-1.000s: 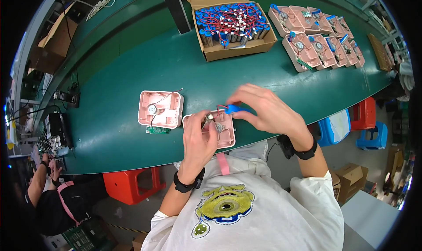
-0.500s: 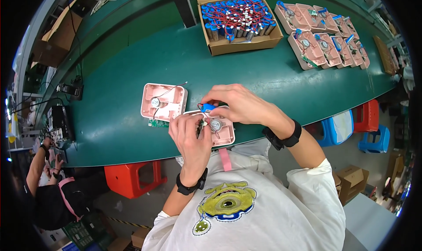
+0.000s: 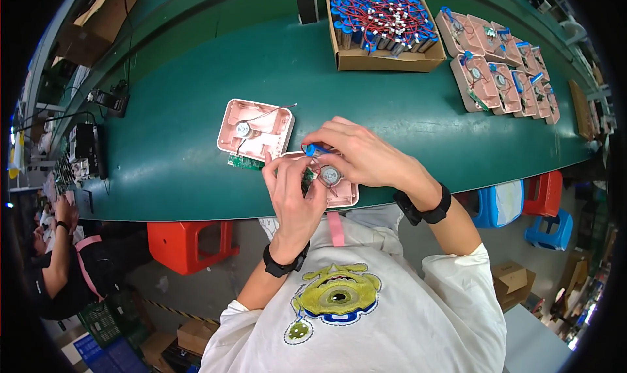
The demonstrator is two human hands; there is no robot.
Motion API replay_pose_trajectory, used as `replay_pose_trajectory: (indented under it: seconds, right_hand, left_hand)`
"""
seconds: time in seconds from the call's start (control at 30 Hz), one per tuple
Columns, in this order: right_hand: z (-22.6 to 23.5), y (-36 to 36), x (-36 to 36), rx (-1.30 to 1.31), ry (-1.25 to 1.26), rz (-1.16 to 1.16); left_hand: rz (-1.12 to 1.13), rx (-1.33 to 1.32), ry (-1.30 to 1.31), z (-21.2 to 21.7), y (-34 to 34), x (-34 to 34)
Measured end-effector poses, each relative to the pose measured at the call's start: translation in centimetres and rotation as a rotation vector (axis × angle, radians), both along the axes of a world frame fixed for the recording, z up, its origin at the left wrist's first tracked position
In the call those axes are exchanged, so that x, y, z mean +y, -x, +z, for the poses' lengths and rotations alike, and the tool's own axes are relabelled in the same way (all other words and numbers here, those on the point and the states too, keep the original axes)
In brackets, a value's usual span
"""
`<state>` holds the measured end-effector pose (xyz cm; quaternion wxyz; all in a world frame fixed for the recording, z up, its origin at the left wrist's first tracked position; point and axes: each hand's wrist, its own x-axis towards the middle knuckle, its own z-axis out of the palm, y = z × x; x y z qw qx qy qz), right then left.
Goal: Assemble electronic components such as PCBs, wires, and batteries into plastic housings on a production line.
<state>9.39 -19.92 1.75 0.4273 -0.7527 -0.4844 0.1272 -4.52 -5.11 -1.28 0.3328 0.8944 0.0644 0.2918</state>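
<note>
A pink plastic housing (image 3: 347, 195) lies near the table's front edge under both my hands, with a round silver speaker (image 3: 330, 175) in it. My right hand (image 3: 356, 150) pinches a blue cylindrical battery (image 3: 312, 150) over the far side of this housing. My left hand (image 3: 292, 187) is bent over the housing's left side, fingers closed around a small white connector (image 3: 314, 176) beside a green circuit board (image 3: 307, 179); the fingertips are partly hidden. Just to the left, a second pink housing (image 3: 281, 126) sits with its own speaker, wires and a green board (image 3: 245, 162) at its near edge.
An open cardboard box (image 3: 392, 62) of blue batteries with red wires stands at the back. Several filled pink housings (image 3: 471, 86) are grouped at the far right. Stools (image 3: 189, 246) stand below the table's front edge. Another person's arm (image 3: 59, 252) is at the far left.
My view has shifted, so the table things sit further right. The battery has turned in my right fingers, its end now more toward me. Both hands stay over the same housing.
</note>
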Motion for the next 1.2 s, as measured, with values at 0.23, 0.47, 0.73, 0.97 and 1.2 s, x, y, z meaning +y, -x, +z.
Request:
replay_pose_trajectory:
  seconds: [0.23, 0.47, 0.73, 0.97, 1.2]
  right_hand:
    - [0.1, 0.3, 0.0, -0.042, 0.005, -0.013]
    - [0.1, 0.6, -0.6, 0.095, 0.000, -0.096]
    - [1.0, -0.2, -1.4, 0.193, -0.035, -0.071]
    - [-0.2, 0.7, 0.3, -0.268, -0.047, -0.104]
    - [-0.4, 0.9, 1.2, -0.309, 0.039, -0.021]
  left_hand:
    - [-0.039, -0.021, -0.072, -0.7, -0.1, 0.2]
    - [-0.023, -0.022, -0.103, -0.5, -0.2, -0.2]
    - [-0.081, -0.066, -0.139, -0.9, 0.0, 0.0]
    - [-0.038, -0.124, -0.027, -1.4, 0.2, -0.5]
    - [-0.029, -0.123, -0.056, -0.6, 1.1, -0.1]
